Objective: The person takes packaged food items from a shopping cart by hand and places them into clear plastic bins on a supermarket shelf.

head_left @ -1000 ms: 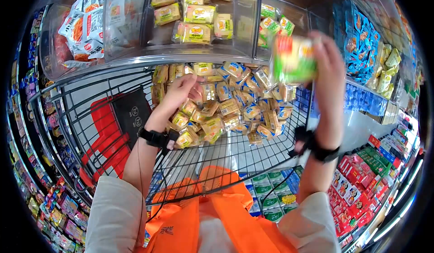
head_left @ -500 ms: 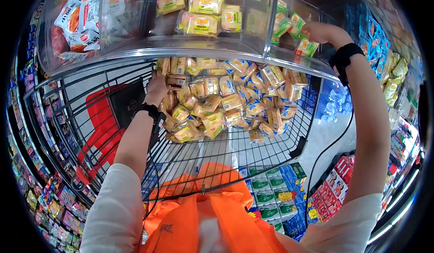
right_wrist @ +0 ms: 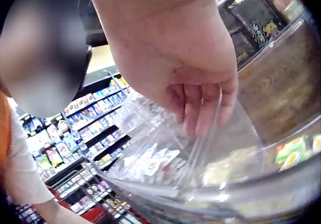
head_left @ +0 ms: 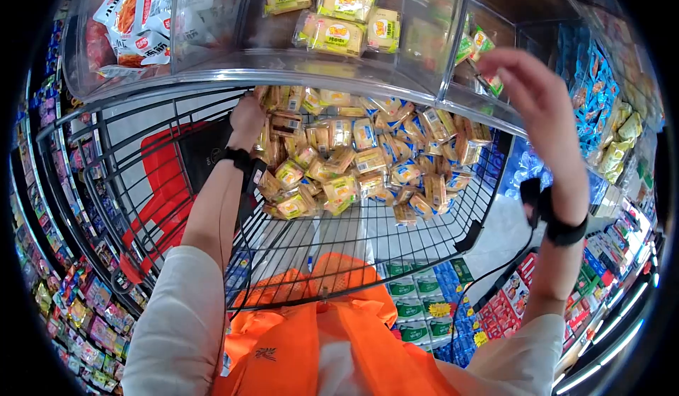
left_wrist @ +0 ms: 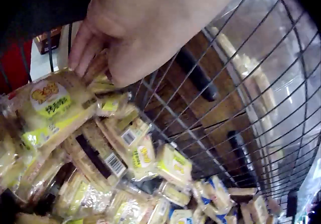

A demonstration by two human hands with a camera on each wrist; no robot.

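My left hand (head_left: pixel 247 119) reaches down at the back left corner of a pile of snack packs (head_left: pixel 339 159) in a wire shopping cart (head_left: pixel 470 237). In the left wrist view its fingers (left_wrist: pixel 83 50) point down beside a yellow-labelled pack (left_wrist: pixel 52 101). A brownish wrapper shows between thumb and fingers; I cannot tell if it is pinched. My right hand (head_left: pixel 534 95) hangs in the air at the front of a clear display bin (head_left: pixel 453 88), with nothing in it and its fingers loosely bent. Green-and-yellow packs (head_left: pixel 483 42) lie in that bin, just beyond the fingertips.
Neighbouring bins hold yellow-labelled packs (head_left: pixel 346 3) and white snack bags (head_left: pixel 138 18). Blue bags (head_left: pixel 594 92) hang at the right. A black box (head_left: pixel 198 152) and a red part (head_left: pixel 159 191) are at the cart's left. Green-and-white cartons (head_left: pixel 417 304) are stacked below.
My right hand carried a green pack over to the right bin, let it go there and has drawn back without it. The left hand moved from above the pile to its back left corner.
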